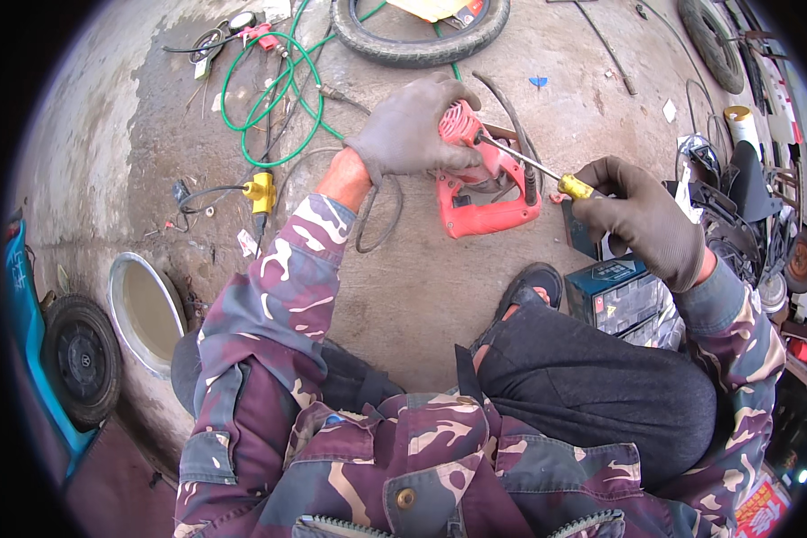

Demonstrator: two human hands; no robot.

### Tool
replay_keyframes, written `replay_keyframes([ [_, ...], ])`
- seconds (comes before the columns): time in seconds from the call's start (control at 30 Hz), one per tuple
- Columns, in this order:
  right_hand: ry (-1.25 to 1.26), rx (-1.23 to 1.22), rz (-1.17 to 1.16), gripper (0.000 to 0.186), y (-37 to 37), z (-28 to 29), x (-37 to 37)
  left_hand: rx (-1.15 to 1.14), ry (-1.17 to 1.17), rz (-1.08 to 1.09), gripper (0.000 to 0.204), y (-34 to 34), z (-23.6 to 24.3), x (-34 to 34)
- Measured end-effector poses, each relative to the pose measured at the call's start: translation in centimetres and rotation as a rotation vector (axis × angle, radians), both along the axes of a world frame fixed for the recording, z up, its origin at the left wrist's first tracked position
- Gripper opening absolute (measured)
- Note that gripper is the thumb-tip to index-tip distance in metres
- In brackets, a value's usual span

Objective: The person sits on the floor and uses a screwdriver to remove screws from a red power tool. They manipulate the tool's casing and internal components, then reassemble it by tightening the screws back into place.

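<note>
In the middle of the head view a red power tool, with a vented housing and looped handle, is held up by my left hand. That gloved hand is closed around the vented end. My right hand, also gloved, grips a screwdriver with a yellow handle. Its long metal shaft reaches to the tool just below the vents, near my left fingers; whether the tip sits on a screw is too small to tell. A dark cord or bar lies behind the tool, partly hidden by it.
Green hose, a yellow connector and bicycle-sized tyres lie on the concrete floor. At left are a metal basin and a wheel. At right are a teal toolbox and assorted parts.
</note>
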State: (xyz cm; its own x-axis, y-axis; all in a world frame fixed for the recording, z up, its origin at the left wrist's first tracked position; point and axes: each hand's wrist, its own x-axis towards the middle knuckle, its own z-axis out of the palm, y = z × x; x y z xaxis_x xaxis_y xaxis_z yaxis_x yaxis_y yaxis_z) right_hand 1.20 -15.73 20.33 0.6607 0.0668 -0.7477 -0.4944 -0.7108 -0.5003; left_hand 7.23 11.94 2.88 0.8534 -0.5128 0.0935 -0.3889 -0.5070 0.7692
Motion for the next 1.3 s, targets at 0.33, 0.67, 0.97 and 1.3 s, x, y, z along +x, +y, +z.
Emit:
replay_keyframes([
  [0.33,-0.490,-0.215,0.415,0.032,1.4,-0.1,-1.6,-0.044,-0.057,-0.005,0.070,0.1,-0.4,0.1],
  [0.67,-0.264,-0.087,0.229,0.036,0.2,0.0,-0.2,-0.042,-0.042,-0.011,0.070,0.2,-0.1,-0.1],
  [0.97,-0.461,-0.161,0.354,0.024,1.1,-0.2,-0.9,-0.015,-0.055,-0.019,0.070,-0.2,0.1,-0.1],
  [1.3,-0.284,-0.036,0.271,0.032,-0.1,-0.8,-0.5,-0.046,-0.026,0.019,0.074,0.3,0.1,0.0],
])
